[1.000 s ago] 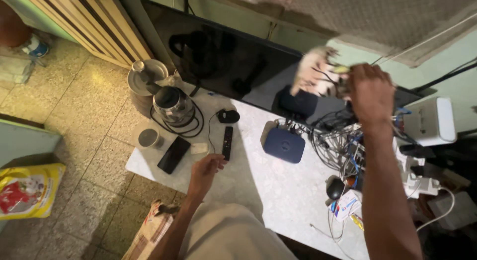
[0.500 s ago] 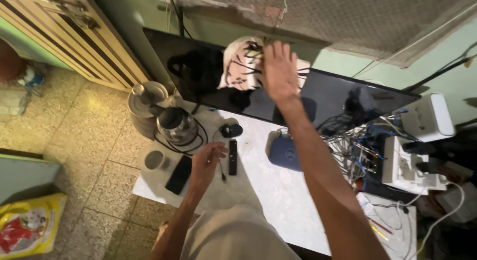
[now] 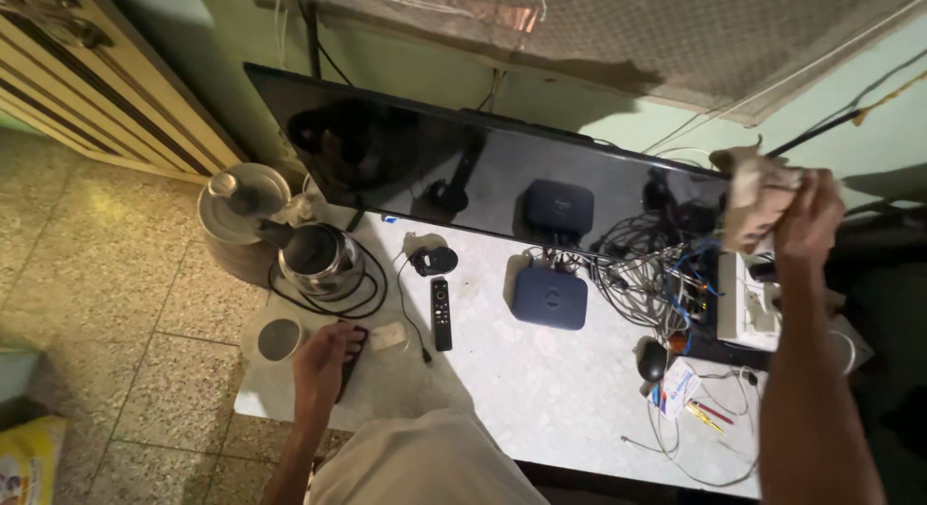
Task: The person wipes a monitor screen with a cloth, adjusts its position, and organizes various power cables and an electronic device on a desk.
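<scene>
Two hands apart over a cluttered table (image 3: 541, 370).
Right hand (image 3: 809, 215) grips a cloth (image 3: 755, 196) at the screen's (image 3: 483, 172) corner; left hand (image 3: 323, 365) lies flat on a dark phone (image 3: 353, 360).

Television (image 3: 502, 177) standing at the table's (image 3: 541, 389) back edge, kettle (image 3: 314, 259) at left, remote (image 3: 440, 314) before the screen, set-top box (image 3: 549, 294) right of it, cable tangle (image 3: 657, 278) further right

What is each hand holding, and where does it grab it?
The right hand grips a bunched cloth at its right end. The left hand holds nothing, resting flat on a dark phone.
</scene>
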